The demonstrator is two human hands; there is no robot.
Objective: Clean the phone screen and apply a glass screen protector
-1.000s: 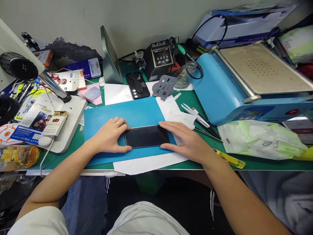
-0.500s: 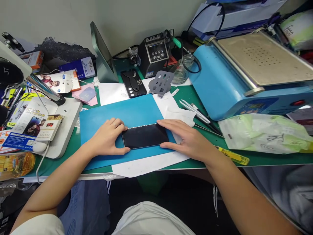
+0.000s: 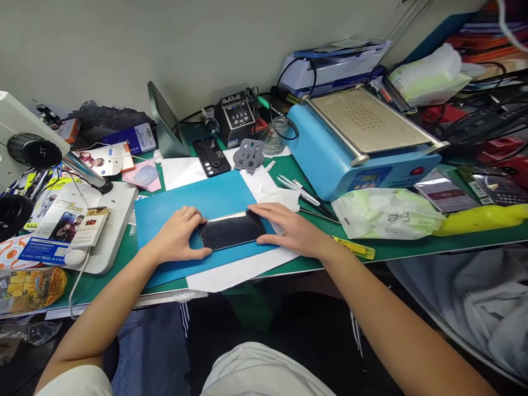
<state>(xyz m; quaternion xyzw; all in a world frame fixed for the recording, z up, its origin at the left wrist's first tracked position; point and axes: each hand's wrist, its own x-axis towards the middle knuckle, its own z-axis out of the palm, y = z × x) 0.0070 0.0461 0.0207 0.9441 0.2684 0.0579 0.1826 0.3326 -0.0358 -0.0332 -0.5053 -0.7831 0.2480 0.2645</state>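
Observation:
A smartphone (image 3: 231, 232) with a dark screen lies lengthwise over a blue mat (image 3: 160, 201). At its left end, my left hand (image 3: 178, 234), with a ring on one finger, grips the corners between thumb and fingers. My right hand (image 3: 291, 230) holds the opposite end the same way, fingers on the far corner and thumb on the near one. A bright strip of reflection runs along the phone's far edge. Beyond the mat rest a black phone case (image 3: 211, 157) and a grey slotted stand (image 3: 249, 155).
To the right stands a blue heating plate machine (image 3: 317, 159), with a plastic bag (image 3: 385, 214) before it. Tweezers (image 3: 303, 192) and a yellow cutter (image 3: 357, 248) lie right of the mat. A microscope base (image 3: 117, 220) and boxes crowd the left. A soldering station (image 3: 235, 118) stands behind.
My view has swung to the right and up, showing more of the bench's right side. Both hands keep their hold on the smartphone, and a bright reflection now shows along its far edge.

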